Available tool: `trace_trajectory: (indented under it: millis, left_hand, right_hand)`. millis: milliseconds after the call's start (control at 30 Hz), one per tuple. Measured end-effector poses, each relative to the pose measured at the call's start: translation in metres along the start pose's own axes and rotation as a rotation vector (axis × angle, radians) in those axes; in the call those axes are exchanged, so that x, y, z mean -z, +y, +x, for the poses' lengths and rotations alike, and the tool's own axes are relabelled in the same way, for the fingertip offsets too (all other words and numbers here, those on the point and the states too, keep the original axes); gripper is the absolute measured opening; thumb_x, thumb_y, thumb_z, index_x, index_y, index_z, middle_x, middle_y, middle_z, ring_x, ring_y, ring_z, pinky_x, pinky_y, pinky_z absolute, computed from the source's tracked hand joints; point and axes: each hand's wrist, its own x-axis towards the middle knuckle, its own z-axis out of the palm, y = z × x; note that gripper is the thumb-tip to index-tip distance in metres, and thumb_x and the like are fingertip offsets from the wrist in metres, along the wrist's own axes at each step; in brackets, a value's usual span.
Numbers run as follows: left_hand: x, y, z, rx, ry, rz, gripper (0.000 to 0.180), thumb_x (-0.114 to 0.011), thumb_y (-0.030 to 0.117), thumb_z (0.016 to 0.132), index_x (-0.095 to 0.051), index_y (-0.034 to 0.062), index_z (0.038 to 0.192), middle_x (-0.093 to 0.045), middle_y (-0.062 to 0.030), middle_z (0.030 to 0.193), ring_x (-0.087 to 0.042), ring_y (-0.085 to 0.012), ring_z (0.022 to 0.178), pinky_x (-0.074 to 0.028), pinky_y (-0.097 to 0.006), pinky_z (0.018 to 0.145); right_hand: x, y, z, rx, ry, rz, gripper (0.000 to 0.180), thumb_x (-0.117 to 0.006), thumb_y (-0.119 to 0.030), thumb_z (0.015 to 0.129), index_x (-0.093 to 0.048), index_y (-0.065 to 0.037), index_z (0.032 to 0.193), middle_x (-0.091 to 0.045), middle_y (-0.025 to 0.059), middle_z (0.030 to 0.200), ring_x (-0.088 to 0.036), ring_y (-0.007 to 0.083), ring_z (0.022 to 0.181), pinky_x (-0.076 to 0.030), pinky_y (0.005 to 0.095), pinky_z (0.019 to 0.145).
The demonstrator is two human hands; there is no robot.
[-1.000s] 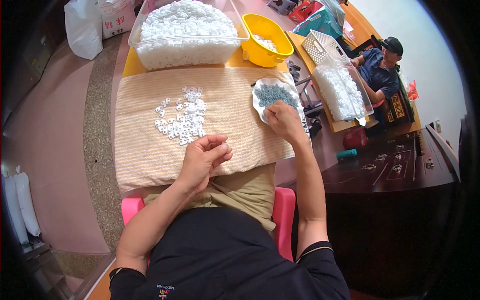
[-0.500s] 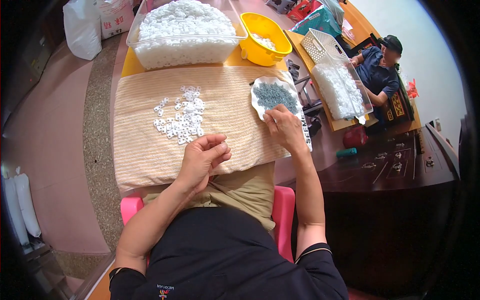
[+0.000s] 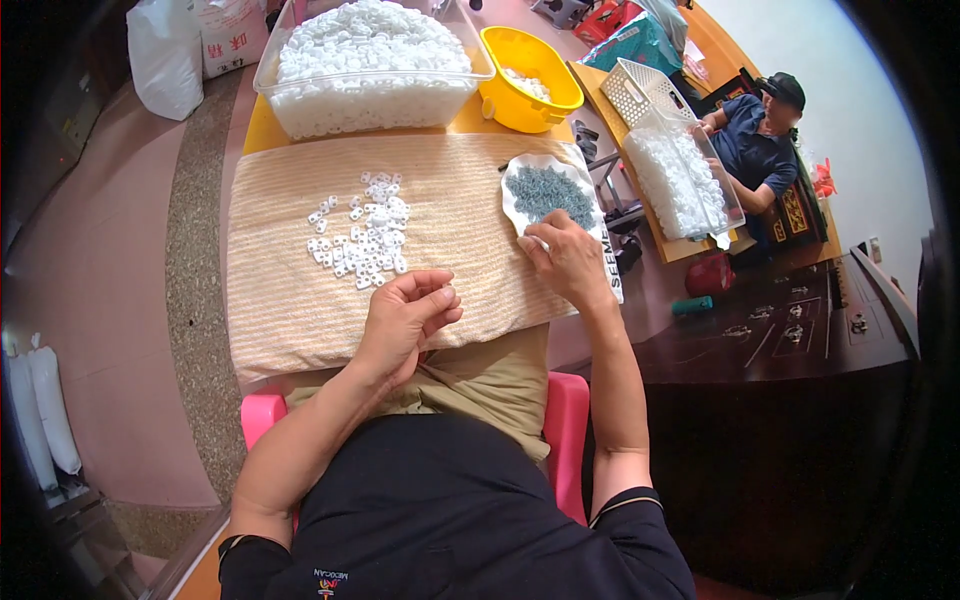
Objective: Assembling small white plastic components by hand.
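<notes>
one hand, the left hand (image 3: pixel 408 318), keeps its pose, thumb and forefinger drawn near each other; i cannot tell whether its grip pinches anything. the right hand (image 3: pixel 568 258) sits slightly farther back than a second ago, at the near rim of the white scalloped dish (image 3: pixel 512 207) of grey-blue bits (image 3: pixel 546 192); i cannot tell its grip's state either. the white two-holed pieces (image 3: pixel 376 238) lie unmoved on the striped cloth (image 3: pixel 275 300).

- Small white two-holed tiles (image 3: pixel 378 215): smooth, matt plastic
- Beige-striped rectangular cloth (image 3: pixel 290 300): matt, finely ribbed
- White scallop-edged dish (image 3: pixel 512 203): smooth, glossy
- Yellow oval tub (image 3: pixel 515 108): smooth, slightly glossy plastic
- Clear rectangular tub (image 3: pixel 365 113): glossy plastic
- Pink rounded chair (image 3: pixel 567 420): smooth plastic
</notes>
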Motion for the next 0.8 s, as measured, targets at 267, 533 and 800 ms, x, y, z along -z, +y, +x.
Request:
trace_trajectory:
  millis: [267, 533, 800]
  left_hand:
    - [-0.002, 0.001, -0.001, 0.006, 0.004, -0.010, 0.015, -0.063, 0.001, 0.088, -0.060, -0.0001, 0.103, -0.062, -0.0060, 0.088, -0.063, -0.0136, 0.079, -0.057, -0.027, 0.075]
    - [-0.002, 0.001, -0.002, 0.016, 0.007, -0.018, 0.015, -0.062, 0.001, 0.088, -0.060, 0.0001, 0.103, -0.062, -0.0060, 0.088, -0.063, -0.0135, 0.079, -0.057, -0.026, 0.076]
    - [-0.004, 0.002, -0.002, 0.011, 0.005, -0.008, 0.016, -0.062, 0.001, 0.088, -0.059, -0.0001, 0.104, -0.062, -0.0061, 0.089, -0.063, -0.0131, 0.080, -0.057, -0.026, 0.076]
  right_hand:
    - [-0.019, 0.000, -0.008, 0.067, 0.177, 0.009, 0.008, -0.069, -0.012, 0.078, -0.067, -0.007, 0.083, -0.060, 0.0078, 0.085, -0.061, 0.0288, 0.079, -0.049, 0.0386, 0.068]
    - [-0.029, 0.000, -0.009, 0.187, 0.271, -0.099, 0.007, -0.065, -0.008, 0.079, -0.063, -0.004, 0.085, -0.058, 0.0089, 0.082, -0.058, 0.0287, 0.076, -0.048, 0.0386, 0.065]
    - [-0.026, -0.003, -0.010, 0.115, 0.303, 0.034, 0.007, -0.063, -0.008, 0.082, -0.061, -0.002, 0.085, -0.059, 0.0122, 0.088, -0.060, 0.0322, 0.081, -0.048, 0.0414, 0.067]
